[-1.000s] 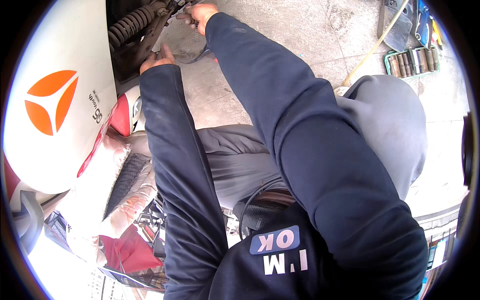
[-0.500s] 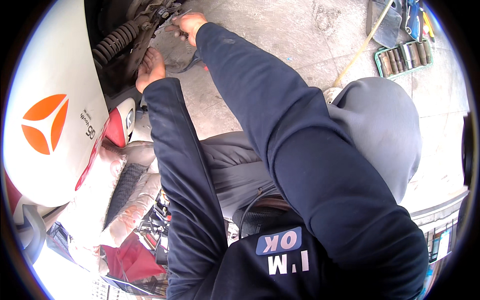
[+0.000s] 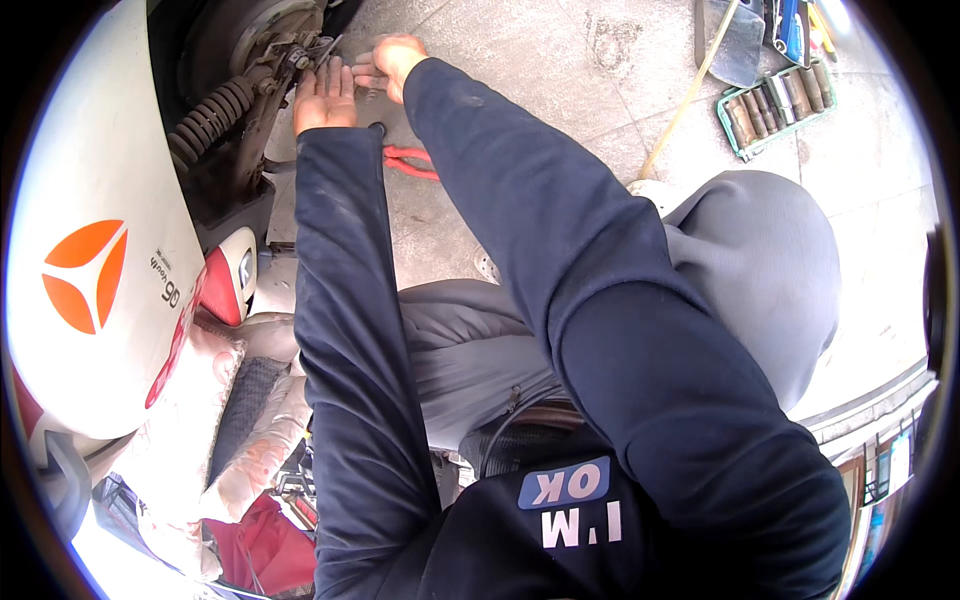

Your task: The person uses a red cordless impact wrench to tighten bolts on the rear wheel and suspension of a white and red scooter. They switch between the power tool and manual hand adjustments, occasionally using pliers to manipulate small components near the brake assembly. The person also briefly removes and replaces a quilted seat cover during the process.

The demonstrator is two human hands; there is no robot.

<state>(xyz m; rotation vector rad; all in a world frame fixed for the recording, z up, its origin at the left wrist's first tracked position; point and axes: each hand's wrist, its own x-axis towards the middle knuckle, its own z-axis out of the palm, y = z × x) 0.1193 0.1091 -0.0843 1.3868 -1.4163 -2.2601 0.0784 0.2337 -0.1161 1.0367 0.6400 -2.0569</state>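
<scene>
At the rear wheel (image 3: 243, 38) of a white scooter (image 3: 95, 180), both my arms reach forward. Palm up, my left hand (image 3: 325, 100) has its fingers stretched out beside the axle nut (image 3: 300, 60), with nothing visible resting on it. Just right of it, my right hand (image 3: 392, 66) is closed, its fingers pointing toward the left fingertips; whatever it grips is too small to make out. A thin metal rod (image 3: 328, 50) shows by the axle, and its far end is unclear. The coil spring of a shock absorber (image 3: 212, 122) sits left of my left hand.
Red-handled pliers (image 3: 410, 165) lie on the concrete floor, partly behind my right sleeve. A green case of sockets (image 3: 742, 147), a dark dustpan (image 3: 738, 50) with a pale stick (image 3: 690, 92), and blue-handled tools (image 3: 790, 35) are at the far right. A padded pink cover (image 3: 190, 425) hangs from the scooter.
My left hand has moved forward and right, up to the axle, its fingers straightening. My right hand has shifted slightly right and nearer. The red-handled pliers now show more fully.
</scene>
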